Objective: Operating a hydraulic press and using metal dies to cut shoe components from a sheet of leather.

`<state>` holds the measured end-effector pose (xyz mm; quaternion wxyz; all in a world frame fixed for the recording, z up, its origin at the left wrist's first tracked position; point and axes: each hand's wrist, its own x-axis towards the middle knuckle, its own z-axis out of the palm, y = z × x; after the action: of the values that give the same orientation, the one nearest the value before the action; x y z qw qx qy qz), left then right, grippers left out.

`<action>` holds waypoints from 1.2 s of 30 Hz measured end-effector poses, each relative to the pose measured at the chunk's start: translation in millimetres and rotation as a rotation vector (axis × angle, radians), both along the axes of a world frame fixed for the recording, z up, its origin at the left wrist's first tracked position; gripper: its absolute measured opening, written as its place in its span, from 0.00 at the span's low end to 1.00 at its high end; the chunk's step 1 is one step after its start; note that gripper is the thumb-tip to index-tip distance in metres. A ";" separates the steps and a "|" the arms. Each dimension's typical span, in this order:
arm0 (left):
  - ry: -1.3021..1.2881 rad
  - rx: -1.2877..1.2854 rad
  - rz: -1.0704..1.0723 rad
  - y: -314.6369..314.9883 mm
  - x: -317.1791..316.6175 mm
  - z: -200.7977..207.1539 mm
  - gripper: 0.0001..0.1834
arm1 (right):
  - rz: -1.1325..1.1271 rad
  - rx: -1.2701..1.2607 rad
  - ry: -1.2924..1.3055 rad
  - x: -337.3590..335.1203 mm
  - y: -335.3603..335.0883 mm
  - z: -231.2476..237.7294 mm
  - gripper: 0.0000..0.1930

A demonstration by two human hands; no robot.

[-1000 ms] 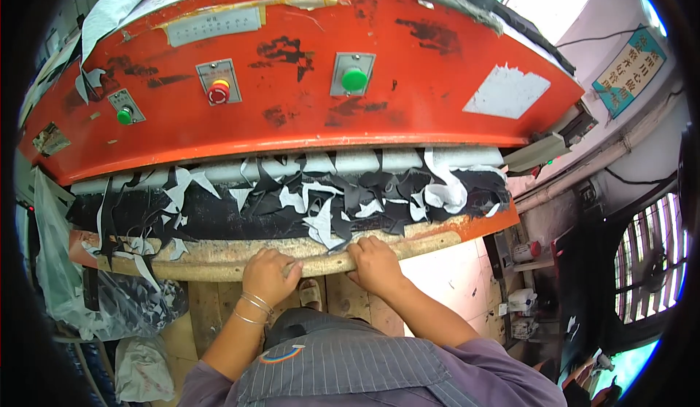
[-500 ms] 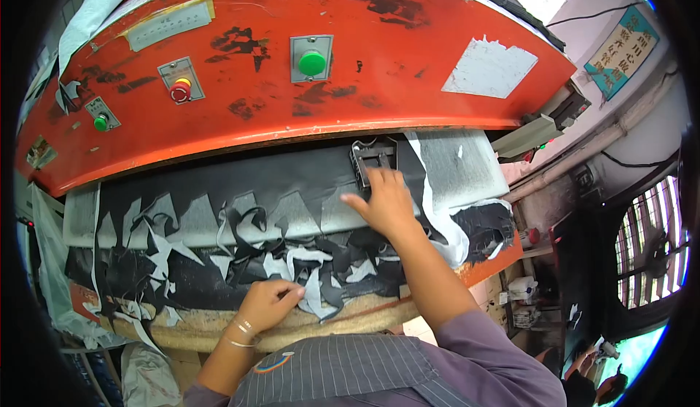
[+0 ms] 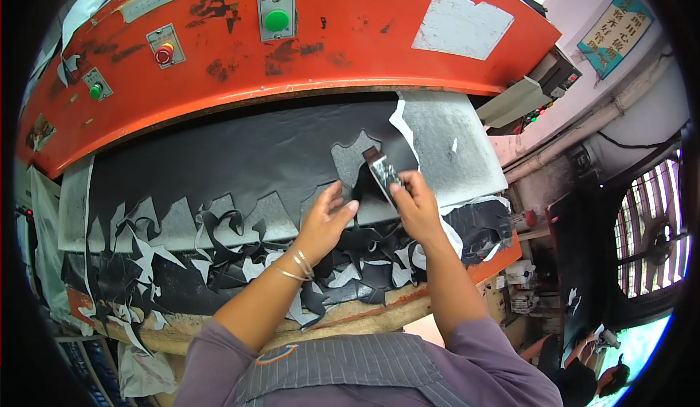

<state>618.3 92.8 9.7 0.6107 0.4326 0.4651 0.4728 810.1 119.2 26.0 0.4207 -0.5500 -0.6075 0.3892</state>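
Observation:
A black sheet (image 3: 248, 141) lies over the pale cutting board (image 3: 452, 137), with notched cut-outs along its near edge. My right hand (image 3: 419, 206) grips a metal cutting die (image 3: 384, 172), which is tipped up on its side above the sheet. Beside it is a fresh gap (image 3: 350, 152) where the board shows through. My left hand (image 3: 324, 217) is just left of the die, fingers apart and holding nothing that I can see. A dark piece of the material (image 3: 362, 185) shows between the hands; whether it is loose cannot be made out.
An orange press beam (image 3: 350, 61) with green buttons and a red stop knob spans the far side. Torn black and white scraps (image 3: 343, 276) heap along the near edge. A control box (image 3: 543, 86) juts out at right. A co-worker (image 3: 583, 370) appears at lower right.
My right hand has drawn the die nearer and tilted it up from the sheet, uncovering a cut-out. My left hand has risen from the scraps toward the die. The view has shifted.

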 end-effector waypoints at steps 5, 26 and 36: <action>-0.165 0.068 -0.210 -34.6 24.2 20.3 0.49 | 0.235 0.125 0.166 -4.6 -79.0 -6.7 0.09; 0.887 0.312 0.343 -72.5 -96.2 -1.9 0.56 | 0.513 0.109 -0.255 -149.0 -27.7 47.0 0.15; 0.643 -0.201 -0.203 -123.5 -111.1 4.5 0.12 | 0.386 0.182 -0.445 -145.3 9.3 42.7 0.15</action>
<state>507.2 -30.7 14.1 0.5165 0.5411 0.6323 0.2012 664.7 128.5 68.7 0.2430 -0.4564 -0.8103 0.2759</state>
